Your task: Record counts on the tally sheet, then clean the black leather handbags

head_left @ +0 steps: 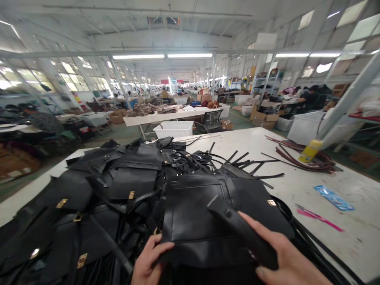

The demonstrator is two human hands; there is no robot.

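Observation:
A black leather-look bag piece (192, 209) with stitched seams and a small gold clasp (271, 202) lies in front of me. My left hand (151, 257) pinches its near left edge, thumb on top. Over the piece, my right hand (282, 249) is closed around black-handled scissors (246, 229); their short grey tip points up and left above the panel. The lower part of the piece runs into shadow at the bottom of the view. To the left is a heap of similar black bag pieces (133, 182) with gold clasps and straps.
On the white table (291, 178) at the right lie pink-handled snips (320, 218), a blue patterned case (334, 198), brown straps (292, 154) and a yellow bottle (310, 150). Loose black straps (252, 168) stick out behind the bag piece. A white bin (173, 128) stands beyond the table.

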